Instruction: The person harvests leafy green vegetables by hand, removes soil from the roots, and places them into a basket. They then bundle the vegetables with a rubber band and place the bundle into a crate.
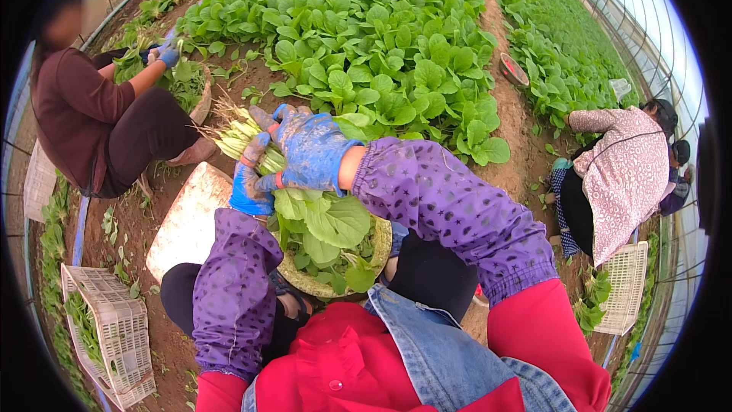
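Above a round, yellowish basin (379, 246) I hold a bunch of leafy greens (337, 223) in both hands. Its pale stems and roots stick out to the upper left, and its broad leaves hang over the basin. My left hand (251, 186), in a blue glove, grips the stems from the near left side. My right hand (314, 146), in a soil-smeared blue glove, lies over the stems from above and hides part of them. Loose leaves and small greens lie in the basin between my legs. Purple patterned sleeve covers (452, 206) are on both forearms.
Dense rows of greens (372, 57) grow ahead. At left a seated person (97, 109) handles greens by a basket (203, 97); at right another person (623, 166) bends over. Plastic crates (111, 320) stand on both sides. A whitish panel (189, 223) lies beside my left arm.
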`<state>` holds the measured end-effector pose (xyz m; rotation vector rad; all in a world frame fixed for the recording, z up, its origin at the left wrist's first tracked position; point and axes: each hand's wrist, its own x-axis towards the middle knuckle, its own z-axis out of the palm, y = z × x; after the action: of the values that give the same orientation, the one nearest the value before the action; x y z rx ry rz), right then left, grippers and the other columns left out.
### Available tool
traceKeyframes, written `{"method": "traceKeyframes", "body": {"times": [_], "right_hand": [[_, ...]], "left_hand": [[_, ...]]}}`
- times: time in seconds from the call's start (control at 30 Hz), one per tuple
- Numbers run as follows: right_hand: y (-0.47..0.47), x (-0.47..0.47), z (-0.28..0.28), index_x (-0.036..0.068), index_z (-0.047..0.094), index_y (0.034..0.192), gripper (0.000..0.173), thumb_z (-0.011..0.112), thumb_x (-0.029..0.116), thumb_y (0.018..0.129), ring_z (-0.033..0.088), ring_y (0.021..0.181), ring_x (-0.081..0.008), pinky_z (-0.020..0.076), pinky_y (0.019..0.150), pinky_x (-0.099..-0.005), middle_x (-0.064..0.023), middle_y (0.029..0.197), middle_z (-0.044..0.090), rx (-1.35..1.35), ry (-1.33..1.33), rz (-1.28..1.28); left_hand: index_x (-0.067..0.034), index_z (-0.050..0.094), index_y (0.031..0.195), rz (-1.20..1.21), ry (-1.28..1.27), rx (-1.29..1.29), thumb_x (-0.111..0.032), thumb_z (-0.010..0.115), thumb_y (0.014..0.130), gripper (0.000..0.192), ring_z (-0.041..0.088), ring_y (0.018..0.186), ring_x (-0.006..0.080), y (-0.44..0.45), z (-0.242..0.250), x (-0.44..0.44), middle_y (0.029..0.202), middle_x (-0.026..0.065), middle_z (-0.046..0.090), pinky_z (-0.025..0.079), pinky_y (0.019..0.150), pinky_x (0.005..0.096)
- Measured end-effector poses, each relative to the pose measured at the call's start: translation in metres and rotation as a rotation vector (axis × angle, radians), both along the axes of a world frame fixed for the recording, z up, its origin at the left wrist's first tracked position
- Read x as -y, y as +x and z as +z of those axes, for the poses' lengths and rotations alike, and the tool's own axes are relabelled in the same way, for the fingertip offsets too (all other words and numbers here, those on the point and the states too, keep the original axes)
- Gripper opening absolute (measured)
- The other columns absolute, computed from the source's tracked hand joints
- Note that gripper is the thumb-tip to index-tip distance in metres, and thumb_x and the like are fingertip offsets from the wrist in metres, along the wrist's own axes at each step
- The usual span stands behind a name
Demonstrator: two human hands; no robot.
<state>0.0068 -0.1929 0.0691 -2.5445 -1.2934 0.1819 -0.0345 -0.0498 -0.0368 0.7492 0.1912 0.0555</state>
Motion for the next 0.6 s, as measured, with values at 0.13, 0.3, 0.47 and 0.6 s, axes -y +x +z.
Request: {"method": "traceKeyframes", "body": {"times": [0.13,0.3,0.47,0.6], "right_hand": [[0.017,0.019,-0.003,0.009,0.039,0.132,0.078,0.06,0.056,0.073,0.049,0.105,-0.0385,0.0412,0.089,-0.0416,-0.0229,0.113,0.05,0.112,-0.185,0.003],[0.092,0.111,-0.025,0.006,0.058,0.113,0.054,0.045,0.05,0.086,0.052,0.101,-0.0316,0.0422,0.083,-0.0384,-0.0173,0.103,0.056,-0.211,0.347,0.076],[0.122,0.275,-0.184,0.004,0.062,0.098,0.028,0.054,0.027,0.085,0.06,0.083,-0.0333,0.0465,0.073,-0.0409,-0.0173,0.088,0.062,-0.356,-0.329,-0.449],[0.112,0.295,-0.272,0.002,0.061,0.097,0.025,0.055,0.023,0.085,0.057,0.094,-0.032,0.0454,0.08,-0.0391,-0.0166,0.1,0.061,-0.329,-0.382,-0.581]], "left_hand": [[-0.002,0.044,0.127,-0.058,-0.294,-0.001,-0.026,0.048,0.086,0.047,0.052,0.109,0.0287,0.017,-0.002,0.031,0.119,0.0156,0.054,0.043,0.094,0.0417],[-0.003,0.049,0.117,-0.003,-0.216,-0.044,-0.024,0.062,0.076,0.049,0.055,0.098,0.0292,0.038,-0.045,0.024,0.108,0.0114,0.056,0.043,0.09,0.0471],[-0.004,0.043,0.116,-0.264,-0.418,0.135,-0.028,0.068,0.068,0.059,0.049,0.082,0.0193,0.046,-0.085,0.023,0.087,0.0021,0.047,0.04,0.087,0.0382],[-0.007,0.044,0.108,-0.394,-0.349,0.045,-0.027,0.072,0.065,0.055,0.049,0.075,0.0165,0.042,-0.09,0.026,0.079,-0.0008,0.048,0.041,0.083,0.0355]]}}
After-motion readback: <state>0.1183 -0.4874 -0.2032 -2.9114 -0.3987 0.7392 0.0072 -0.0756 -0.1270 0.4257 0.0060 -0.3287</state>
